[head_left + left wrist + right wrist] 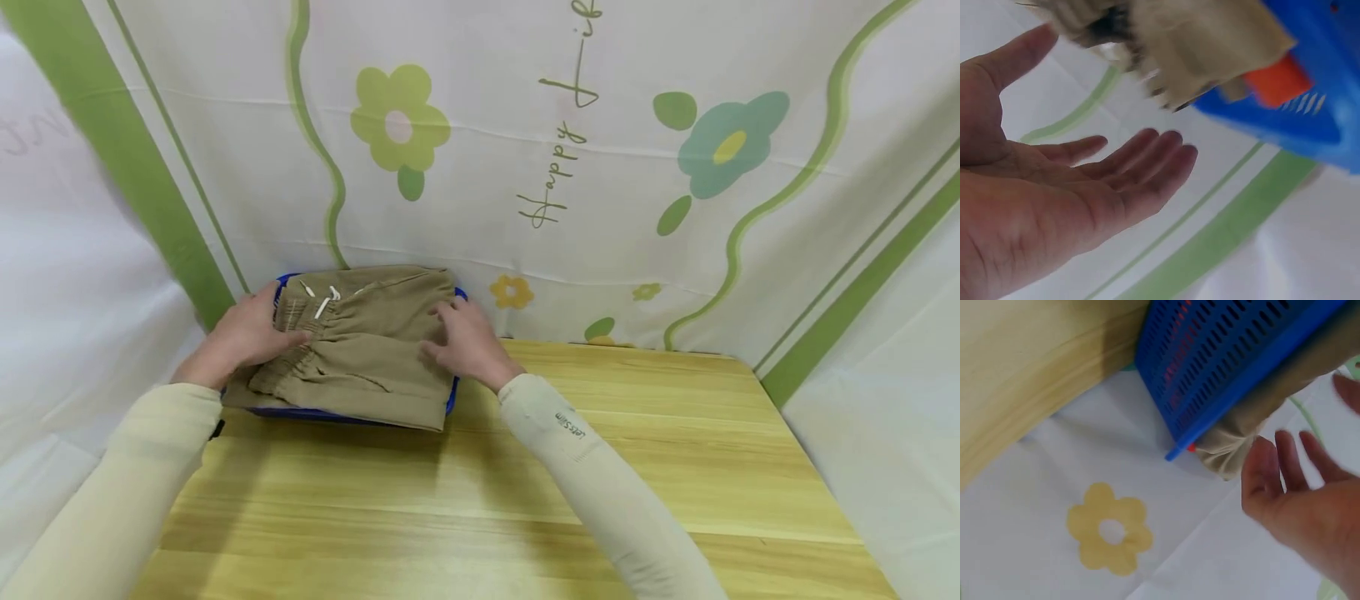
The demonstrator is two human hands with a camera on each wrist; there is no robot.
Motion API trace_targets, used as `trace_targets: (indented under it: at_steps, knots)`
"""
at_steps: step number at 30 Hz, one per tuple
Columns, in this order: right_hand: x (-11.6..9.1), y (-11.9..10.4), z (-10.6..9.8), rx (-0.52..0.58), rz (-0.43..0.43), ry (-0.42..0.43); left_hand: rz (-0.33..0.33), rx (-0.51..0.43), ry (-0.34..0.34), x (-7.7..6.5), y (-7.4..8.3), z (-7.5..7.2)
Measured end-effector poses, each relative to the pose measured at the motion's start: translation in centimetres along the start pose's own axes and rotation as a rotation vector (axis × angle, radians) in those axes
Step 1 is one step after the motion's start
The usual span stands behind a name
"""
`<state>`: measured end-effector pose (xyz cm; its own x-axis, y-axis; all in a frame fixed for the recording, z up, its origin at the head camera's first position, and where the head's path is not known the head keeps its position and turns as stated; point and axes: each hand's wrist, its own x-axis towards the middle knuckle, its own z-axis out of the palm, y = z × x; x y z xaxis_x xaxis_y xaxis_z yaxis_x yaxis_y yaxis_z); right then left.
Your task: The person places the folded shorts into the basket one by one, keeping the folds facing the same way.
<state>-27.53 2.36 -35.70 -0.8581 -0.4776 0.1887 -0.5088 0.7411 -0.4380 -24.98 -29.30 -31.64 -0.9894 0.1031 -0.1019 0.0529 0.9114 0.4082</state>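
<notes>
Folded tan drawstring pants [375, 342] lie over the top of a blue slotted plastic basket [452, 398], covering most of it. Their gathered elastic waistband and white cord face left. At the waistband end is my left hand [251, 333]; the left wrist view shows its fingers spread and slightly bent, apart from the cloth. My right hand [471, 343] hovers by the opposite end, fingers loosely bent, with nothing visible in its grasp. Under the cloth, something orange-red [1279, 81] shows inside the basket in the left wrist view; what it is cannot be made out.
The basket stands on a wooden table [480, 500], at its back left. A white cloth wall [480, 183] printed with flowers and green lines rises right behind it. More white cloth [60, 275] hangs along the left side.
</notes>
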Motion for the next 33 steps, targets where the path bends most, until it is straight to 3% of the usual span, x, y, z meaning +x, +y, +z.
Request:
trace_targets:
  at_steps: [5,8,11,16,23,29,33]
  knots:
    - [0.4,-0.8,-0.2,-0.004,-0.058,-0.196,0.120,0.141,0.002,-0.1,1.5,-0.1]
    - [0.7,-0.9,-0.1,-0.026,-0.058,-0.283,0.187,0.198,-0.058,0.0,2.1,0.0]
    - [1.1,-0.8,0.3,-0.097,-0.073,-0.352,0.213,0.227,-0.142,0.2,2.2,0.4]
    - [1.7,-0.9,1.1,-0.275,-0.101,-0.408,0.197,0.291,-0.227,1.3,1.9,1.4]
    - [2.4,-1.2,2.2,-0.512,-0.087,-0.431,0.135,0.339,-0.268,2.7,1.7,2.6]
    - [2.5,-1.1,3.1,-0.589,-0.056,-0.454,0.092,0.384,-0.308,3.0,1.4,3.4]
    - [2.5,-1.1,3.4,-0.595,-0.037,-0.469,0.106,0.407,-0.318,3.1,1.0,3.8]
